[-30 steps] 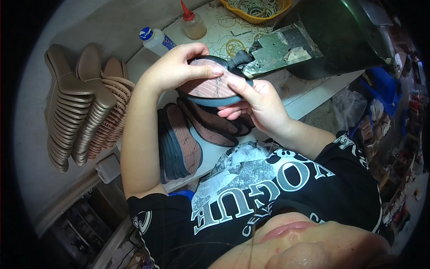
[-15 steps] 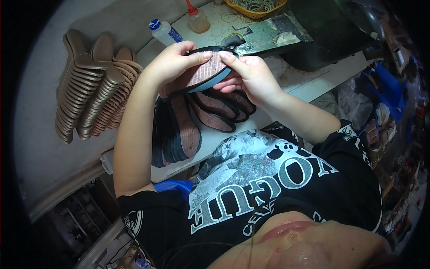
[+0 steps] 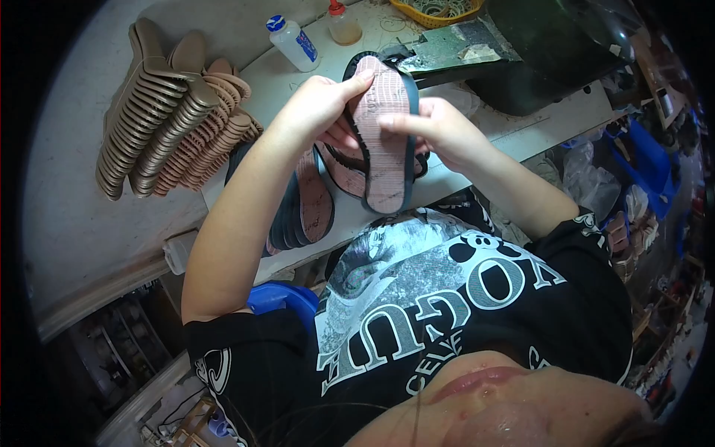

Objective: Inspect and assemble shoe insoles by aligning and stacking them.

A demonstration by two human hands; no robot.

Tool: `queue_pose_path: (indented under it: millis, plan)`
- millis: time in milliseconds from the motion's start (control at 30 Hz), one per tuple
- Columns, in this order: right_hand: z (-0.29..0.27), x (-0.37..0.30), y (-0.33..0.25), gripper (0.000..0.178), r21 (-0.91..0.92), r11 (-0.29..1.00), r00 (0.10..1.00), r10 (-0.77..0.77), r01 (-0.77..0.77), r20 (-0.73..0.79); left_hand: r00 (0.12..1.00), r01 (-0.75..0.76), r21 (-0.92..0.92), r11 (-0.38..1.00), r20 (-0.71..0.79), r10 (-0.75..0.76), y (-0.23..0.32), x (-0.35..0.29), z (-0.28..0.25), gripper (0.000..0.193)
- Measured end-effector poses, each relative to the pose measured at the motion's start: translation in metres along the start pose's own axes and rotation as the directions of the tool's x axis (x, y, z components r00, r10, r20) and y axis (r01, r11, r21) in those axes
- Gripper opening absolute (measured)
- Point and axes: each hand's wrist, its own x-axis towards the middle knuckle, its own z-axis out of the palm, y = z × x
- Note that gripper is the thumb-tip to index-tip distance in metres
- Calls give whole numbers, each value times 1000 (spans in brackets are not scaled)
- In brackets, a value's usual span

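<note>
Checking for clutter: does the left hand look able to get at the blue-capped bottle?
Probably yes: the blue-capped bottle stands near the left hand with nothing visible between, though that hand now grips the pink-faced sole.

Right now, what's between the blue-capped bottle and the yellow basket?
In the head view, the red-capped bottle stands between the blue-capped bottle and the yellow basket, with thin loose bands nearer the basket.
</note>
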Motion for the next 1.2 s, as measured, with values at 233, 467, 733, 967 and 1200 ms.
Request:
queue_pose_path:
  millis: [233,467,733,967,1200]
  plan:
    - [-16,8,-7,28,-153,986,998,-66,64,-13,996,-27,-69,997,84,33,-2,-10,2,51]
    - [-17,16,-15,29,-111,994,999,-27,25,-19,994,-88,-206,975,-86,71,-20,9,-2,37]
    - [-31,-48,27,21,-18,962,943,271,-272,195,988,-112,-291,950,-131,77,-19,12,-5,37]
    - [4,-48,21,21,153,982,994,110,-110,9,996,-53,-219,974,-84,35,-12,34,-26,43]
    - [19,-25,9,21,350,936,989,79,-31,-125,996,30,276,961,-89,-6,8,67,-62,72]
